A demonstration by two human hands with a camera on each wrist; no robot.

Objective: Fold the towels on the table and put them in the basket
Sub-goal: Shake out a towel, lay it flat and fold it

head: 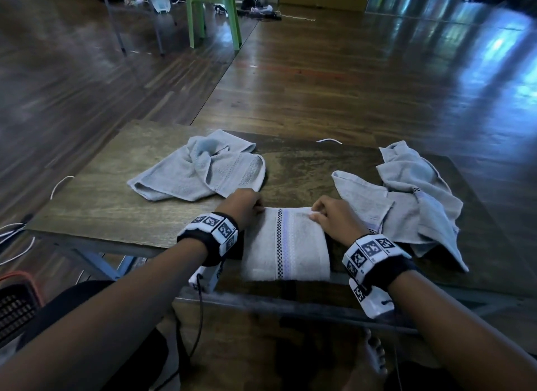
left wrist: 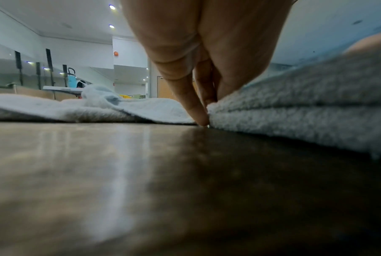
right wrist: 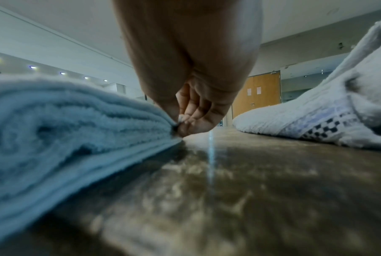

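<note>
A folded white towel [head: 286, 245] with a checkered stripe lies at the near edge of the wooden table [head: 96, 210]. My left hand [head: 247, 204] pinches its far left corner; in the left wrist view the fingers [left wrist: 198, 110] meet the towel's layered edge [left wrist: 294, 107] at the tabletop. My right hand [head: 328, 213] pinches the far right corner, and the right wrist view shows its fingertips [right wrist: 185, 124] on the folded stack [right wrist: 64, 121]. Both wrists rest low on the table.
A crumpled pale towel [head: 203, 169] lies at the back left, another crumpled towel [head: 412, 198] at the right, also seen in the right wrist view [right wrist: 316, 117]. A dark basket with an orange rim [head: 17, 300] stands on the floor at the lower left. White cables trail off the table's left side.
</note>
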